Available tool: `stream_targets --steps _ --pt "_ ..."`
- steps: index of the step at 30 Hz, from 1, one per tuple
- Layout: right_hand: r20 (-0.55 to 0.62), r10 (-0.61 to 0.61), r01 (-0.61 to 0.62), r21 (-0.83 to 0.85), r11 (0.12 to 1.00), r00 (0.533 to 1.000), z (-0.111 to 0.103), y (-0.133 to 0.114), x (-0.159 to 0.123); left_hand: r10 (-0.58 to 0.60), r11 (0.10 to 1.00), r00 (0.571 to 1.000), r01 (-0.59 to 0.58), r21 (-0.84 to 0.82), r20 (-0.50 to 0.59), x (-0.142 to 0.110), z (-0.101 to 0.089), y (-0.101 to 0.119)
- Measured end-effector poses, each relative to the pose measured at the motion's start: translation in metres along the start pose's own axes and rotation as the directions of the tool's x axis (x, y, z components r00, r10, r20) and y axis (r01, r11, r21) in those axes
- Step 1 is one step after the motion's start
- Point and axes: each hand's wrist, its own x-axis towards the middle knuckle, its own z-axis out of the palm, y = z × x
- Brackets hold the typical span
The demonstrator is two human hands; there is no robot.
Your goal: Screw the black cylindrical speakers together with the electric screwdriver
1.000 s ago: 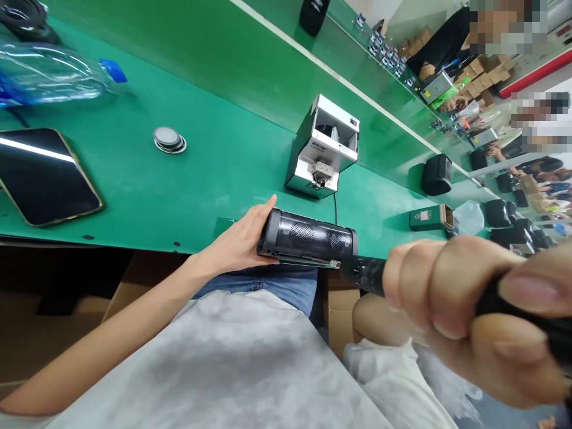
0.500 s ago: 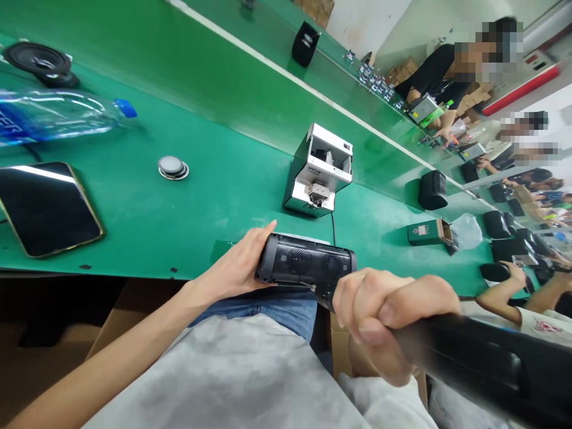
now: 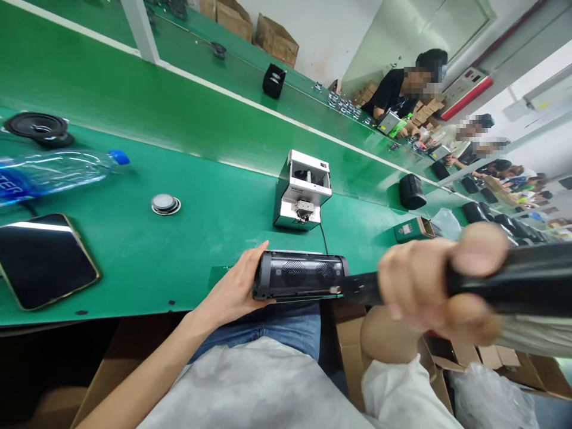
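Observation:
My left hand [image 3: 236, 279] grips the left end of a black speaker [image 3: 304, 277], which lies lengthwise at the bench's front edge, its perforated face showing. In my right hand [image 3: 433, 283], blurred by motion, is a black electric screwdriver [image 3: 531, 280] with the fingers wrapped round it. Its tip points left and overlaps the speaker's right end; whether they touch I cannot tell. Just beyond the speaker stands a silver and black screw feeder [image 3: 304, 190] with a cable.
On the green bench [image 3: 214, 208] to the left are a phone [image 3: 47, 259], a plastic bottle [image 3: 58, 173], a speaker driver [image 3: 40, 128] and a small round metal part [image 3: 165, 204]. A green box [image 3: 413, 229] stands at right. Several people work further along; cardboard boxes [image 3: 353, 351] sit below.
My right hand and the screwdriver have swung up and right, the screwdriver now nearly level. My left hand still holds the speaker. The camera view has shifted.

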Motion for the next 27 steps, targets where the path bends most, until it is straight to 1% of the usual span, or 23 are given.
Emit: stream_targets --steps 1,2,3,4,5,6,7,8,9,12,14,16,19,22,24,25,26,27 --pt "-0.012 -0.099 0.100 0.036 0.994 0.995 -0.011 -0.002 0.013 0.002 1.000 1.000 -0.002 0.001 0.001 0.000 0.001 -0.001" --pt "-0.068 -0.184 0.187 0.044 0.981 0.981 -0.019 -0.001 0.026 0.004 1.000 1.000 -0.004 0.004 0.001 0.000 0.001 -0.001" --pt "-0.162 -0.244 0.250 0.014 0.968 0.956 -0.024 0.003 0.039 0.006 1.000 1.000 -0.006 0.006 0.000 0.000 0.002 -0.002" --pt "-0.273 -0.269 0.263 -0.059 0.963 0.924 -0.025 0.010 0.051 0.005 1.000 1.000 -0.005 0.008 0.000 0.000 0.002 -0.002" --pt "-0.371 -0.273 0.238 -0.139 0.961 0.887 -0.025 0.020 0.063 0.004 1.000 1.000 -0.004 0.009 0.000 0.000 0.002 -0.002" --pt "-0.440 -0.275 0.200 -0.208 0.957 0.855 -0.022 0.032 0.073 0.001 1.000 1.000 -0.001 0.008 0.000 0.000 0.001 -0.001" --pt "-0.474 -0.269 0.157 -0.263 0.952 0.838 -0.020 0.045 0.081 -0.002 1.000 1.000 0.002 0.007 -0.001 0.000 0.001 -0.001" --pt "-0.477 -0.262 0.121 -0.307 0.944 0.839 -0.018 0.059 0.089 -0.007 1.000 1.000 0.007 0.005 -0.002 0.001 0.000 0.000" --pt "-0.468 -0.269 0.111 -0.338 0.935 0.842 -0.018 0.073 0.095 -0.010 1.000 1.000 0.010 0.003 -0.003 0.001 -0.001 0.001" --pt "-0.444 -0.288 0.133 -0.348 0.928 0.848 -0.024 0.109 0.106 -0.021 1.000 1.000 0.021 -0.005 -0.006 0.001 -0.002 0.003" --pt "-0.465 -0.280 0.145 -0.305 0.941 0.840 -0.030 0.123 0.110 -0.022 1.000 1.000 0.022 -0.008 -0.006 0.001 -0.002 0.003" --pt "-0.493 -0.268 0.139 -0.282 0.949 0.827 -0.034 0.130 0.111 -0.022 1.000 1.000 0.022 -0.006 -0.007 0.001 -0.001 0.002" --pt "-0.522 -0.251 0.096 -0.306 0.947 0.815 -0.032 0.129 0.110 -0.019 1.000 1.000 0.019 0.003 -0.008 0.002 -0.001 0.001" --pt "-0.539 -0.212 0.046 -0.305 0.951 0.815 -0.022 0.119 0.105 -0.011 1.000 1.000 0.011 0.015 -0.010 0.002 -0.002 0.001" --pt "-0.538 -0.205 0.053 -0.284 0.957 0.818 -0.016 0.101 0.098 0.001 1.000 1.000 0.000 0.022 -0.012 0.003 -0.003 0.000" --pt "-0.543 -0.219 0.079 -0.269 0.960 0.810 -0.015 0.088 0.092 0.009 1.000 1.000 -0.009 0.024 -0.012 0.003 -0.003 0.001" --pt "-0.547 -0.213 0.079 -0.258 0.963 0.810 -0.017 0.071 0.084 0.019 1.000 1.000 -0.018 0.025 -0.014 0.003 -0.003 0.000" --pt "-0.545 -0.186 0.053 -0.250 0.967 0.817 -0.020 0.051 0.074 0.028 0.999 0.999 -0.027 0.028 -0.018 0.003 -0.003 0.000"
